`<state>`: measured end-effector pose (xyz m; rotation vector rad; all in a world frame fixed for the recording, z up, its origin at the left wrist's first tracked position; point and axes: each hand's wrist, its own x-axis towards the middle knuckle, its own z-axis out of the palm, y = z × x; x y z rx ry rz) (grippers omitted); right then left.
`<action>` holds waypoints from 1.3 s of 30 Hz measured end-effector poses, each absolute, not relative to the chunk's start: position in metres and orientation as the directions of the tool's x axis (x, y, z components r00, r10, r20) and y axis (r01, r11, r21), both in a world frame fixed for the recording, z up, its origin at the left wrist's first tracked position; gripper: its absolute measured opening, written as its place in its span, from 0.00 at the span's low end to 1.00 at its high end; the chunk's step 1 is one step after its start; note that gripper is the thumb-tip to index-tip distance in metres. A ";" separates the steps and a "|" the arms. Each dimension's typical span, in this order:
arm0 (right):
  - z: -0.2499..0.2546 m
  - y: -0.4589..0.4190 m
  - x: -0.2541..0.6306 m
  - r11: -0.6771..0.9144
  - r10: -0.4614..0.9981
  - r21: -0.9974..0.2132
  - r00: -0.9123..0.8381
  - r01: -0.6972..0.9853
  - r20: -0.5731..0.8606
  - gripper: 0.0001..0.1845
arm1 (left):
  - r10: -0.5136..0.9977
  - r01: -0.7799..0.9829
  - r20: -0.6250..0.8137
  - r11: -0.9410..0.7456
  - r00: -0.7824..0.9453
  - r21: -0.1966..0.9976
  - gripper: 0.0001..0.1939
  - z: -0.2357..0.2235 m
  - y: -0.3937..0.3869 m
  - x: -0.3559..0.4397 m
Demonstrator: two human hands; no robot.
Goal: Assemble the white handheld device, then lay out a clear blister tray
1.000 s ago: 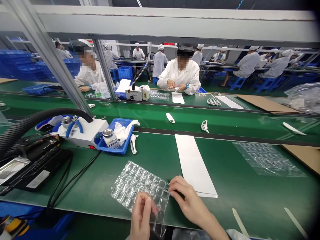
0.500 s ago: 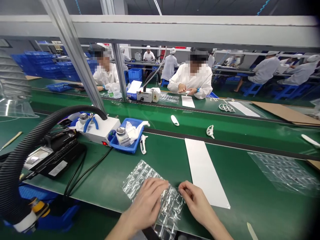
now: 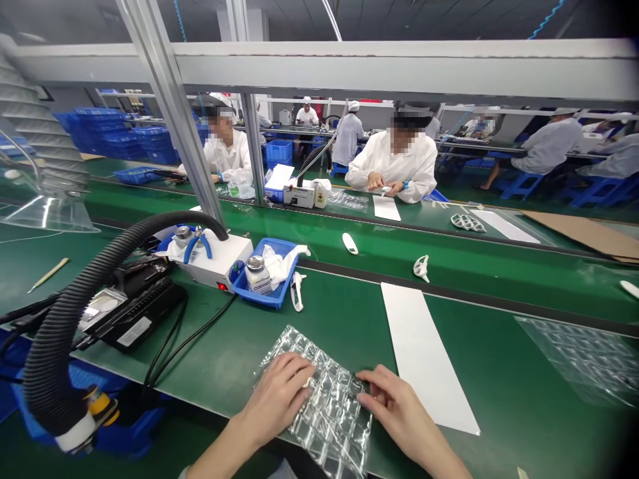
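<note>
A clear plastic blister sheet lies on the green table at its near edge. My left hand rests palm down on the sheet's left part, fingers stretched out flat. My right hand lies on the sheet's right edge, fingers extended and pressed onto the plastic. Neither hand lifts the sheet. A long white paper strip lies just right of my right hand.
A blue tray with a jar and cloth, a white box with blue pliers, a black device and a black hose stand to the left. Another blister sheet lies right. White parts ride the belt. Workers in white sit opposite.
My left hand came down from a raised pinch at the sheet's near edge to lie flat on the sheet. The view shifted right and slightly up.
</note>
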<state>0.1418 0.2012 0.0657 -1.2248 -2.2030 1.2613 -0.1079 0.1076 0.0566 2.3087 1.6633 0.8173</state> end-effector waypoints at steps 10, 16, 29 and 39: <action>0.057 0.219 0.129 0.301 0.875 -0.727 -0.482 0.617 -0.047 0.19 | 0.882 0.868 0.445 -0.338 0.156 0.365 0.16 0.054 0.097 -0.109; 0.088 0.215 0.118 0.682 0.728 -0.330 -0.652 0.653 0.212 0.13 | 0.952 0.785 0.306 -0.198 0.011 0.587 0.15 0.061 0.100 -0.118; 0.044 0.239 0.048 0.744 0.661 -0.083 -0.715 0.663 0.227 0.16 | 0.891 0.803 0.449 -0.316 0.068 0.505 0.11 0.048 0.098 -0.136; 0.058 0.254 0.054 0.745 0.626 -0.381 -0.770 0.547 0.118 0.21 | 0.908 0.872 0.414 -0.245 0.054 0.423 0.11 0.048 0.093 -0.132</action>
